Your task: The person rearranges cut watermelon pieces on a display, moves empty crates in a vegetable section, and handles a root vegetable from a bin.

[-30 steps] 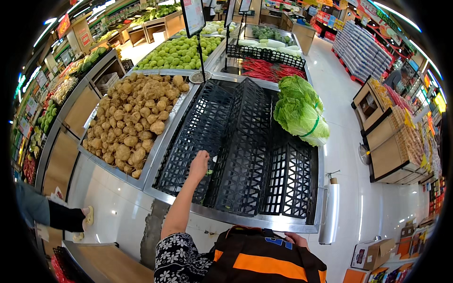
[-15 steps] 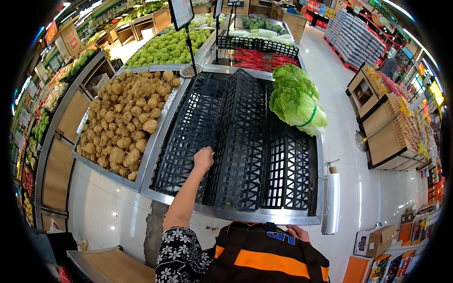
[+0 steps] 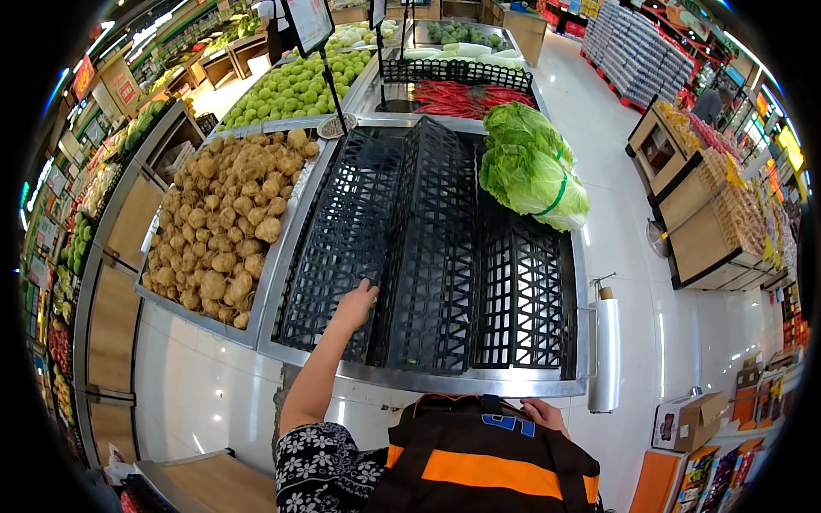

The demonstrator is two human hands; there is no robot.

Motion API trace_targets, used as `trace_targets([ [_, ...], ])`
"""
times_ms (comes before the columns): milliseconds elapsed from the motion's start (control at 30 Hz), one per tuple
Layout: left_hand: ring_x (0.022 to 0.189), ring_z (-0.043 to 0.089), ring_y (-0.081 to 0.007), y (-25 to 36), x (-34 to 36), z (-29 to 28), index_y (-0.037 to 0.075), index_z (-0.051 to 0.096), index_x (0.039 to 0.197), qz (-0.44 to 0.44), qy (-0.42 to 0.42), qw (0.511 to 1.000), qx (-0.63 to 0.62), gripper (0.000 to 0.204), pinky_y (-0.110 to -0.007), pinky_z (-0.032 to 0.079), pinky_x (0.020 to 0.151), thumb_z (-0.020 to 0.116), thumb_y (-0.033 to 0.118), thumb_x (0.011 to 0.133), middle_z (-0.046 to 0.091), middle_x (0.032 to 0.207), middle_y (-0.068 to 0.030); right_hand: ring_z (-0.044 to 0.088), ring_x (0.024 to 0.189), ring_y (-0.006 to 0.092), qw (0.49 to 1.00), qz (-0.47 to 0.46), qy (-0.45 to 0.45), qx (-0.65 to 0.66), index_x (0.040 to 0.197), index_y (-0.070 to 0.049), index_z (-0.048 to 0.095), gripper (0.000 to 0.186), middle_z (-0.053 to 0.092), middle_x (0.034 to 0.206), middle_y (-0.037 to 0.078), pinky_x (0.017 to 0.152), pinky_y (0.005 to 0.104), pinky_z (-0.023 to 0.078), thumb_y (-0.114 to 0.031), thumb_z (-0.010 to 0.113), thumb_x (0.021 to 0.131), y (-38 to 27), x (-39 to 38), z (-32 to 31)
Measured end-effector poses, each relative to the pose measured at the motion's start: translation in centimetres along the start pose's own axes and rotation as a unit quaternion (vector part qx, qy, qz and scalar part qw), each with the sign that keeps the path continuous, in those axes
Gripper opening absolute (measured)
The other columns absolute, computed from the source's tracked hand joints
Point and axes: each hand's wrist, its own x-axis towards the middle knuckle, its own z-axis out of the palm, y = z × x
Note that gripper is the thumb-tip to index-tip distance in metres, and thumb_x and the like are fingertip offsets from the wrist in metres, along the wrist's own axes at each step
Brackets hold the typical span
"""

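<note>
My left hand (image 3: 357,303) hovers over the near left part of the black plastic crates (image 3: 436,282), fingers loosely stretched out, holding nothing I can see. These slatted crates line a metal-edged display stand (image 3: 376,377). At the stand's front edge is my right hand (image 3: 546,415), partly hidden by the dark apron (image 3: 487,457) with an orange stripe; its grip does not show. Leafy green cabbages (image 3: 534,171), at least one bound with a green band, lie at the crates' far right corner.
Brown, knobbly root vegetables (image 3: 218,227) are heaped left of the crates. Behind are round green fruit (image 3: 299,85) and red chillies (image 3: 470,98). A price sign (image 3: 309,24) stands on a pole. A roll of plastic film (image 3: 605,350) hangs at the stand's right side.
My left hand has drawn back slightly toward me and left, its fingers going from a curled fist to stretched out. My right hand stays near the stand's edge. The view has shifted slightly.
</note>
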Motion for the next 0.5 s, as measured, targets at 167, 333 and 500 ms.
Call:
trace_targets([
  [167,0.072,0.056,-0.0313,0.3,0.4,1.3,0.005,0.045,0.088,0.007,0.000,0.999,0.052,0.019,-0.040,0.046,0.061,0.049,0.001,0.070,0.045,0.085,-0.0131,0.057,0.079,0.0134,1.000,-0.007,0.002,0.012,0.103,-0.002,0.056,0.027,0.062,0.083,0.009,0.072,0.0233,0.043,-0.022,0.047,0.087,0.7,0.1,0.1],
  [333,0.074,0.054,-0.0331,0.6,0.3,1.1,0.005,0.045,0.089,-0.059,-0.023,0.996,0.056,0.021,-0.040,0.045,0.062,0.047,-0.001,0.070,0.046,0.083,-0.0143,0.057,0.079,0.0132,1.000,0.000,-0.005,0.006,0.103,-0.002,0.056,0.028,0.062,0.084,0.009,0.072,0.0232,0.043,-0.022,0.046,0.087,0.9,-0.1,-0.2],
  [500,0.080,0.049,-0.0379,-0.3,-0.8,-2.3,0.002,0.051,0.083,-0.070,0.156,0.970,-0.175,0.020,-0.041,0.040,0.068,0.040,-0.007,0.069,0.048,0.083,-0.0183,0.057,0.079,0.0132,1.000,-0.009,-0.003,0.000,0.103,-0.002,0.056,0.027,0.062,0.084,0.009,0.071,0.0233,0.043,-0.021,0.046,0.087,1.9,-0.1,-0.2],
])
